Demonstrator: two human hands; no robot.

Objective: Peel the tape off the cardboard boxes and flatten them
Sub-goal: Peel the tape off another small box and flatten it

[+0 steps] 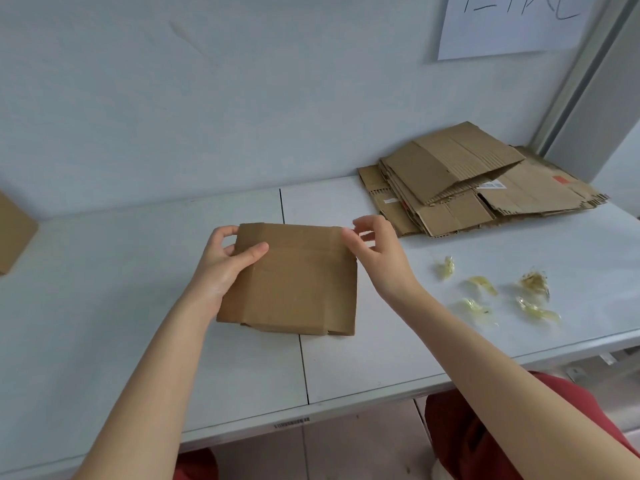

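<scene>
Box (298, 282) lies flat on the white table (104, 306), about mid-table, straddling the dark seam (303, 362) between two tabletop panels. It is brown cardboard with the flaps folded in and creases showing on top.

Left hand (225, 261) grips the box at its far-left corner: thumb lies on the top face, fingers are curled round the edge. Right hand (377, 254) is at the far-right corner, thumb and forefinger tips pinching at the box edge and the other fingers curled behind. Cannot tell if any tape is between those fingertips. Both forearms are bare and reach in from the near side.

Far right, against the wall, sits a stack of flattened boxes (467, 178), untidy, with a white label and a red mark showing on some. The top piece is bowed up, not fully flat.

Tape scraps (533, 284), yellowish and crumpled, are scattered on the table right of the box and near of the stack, five clumps, apart from each other.

At the far left edge a cardboard piece (14, 233) is partly cut off by the frame. A paper sheet (509, 26) with handwriting hangs on the wall top right. Red trousers (485, 427) show below the near table edge.
</scene>
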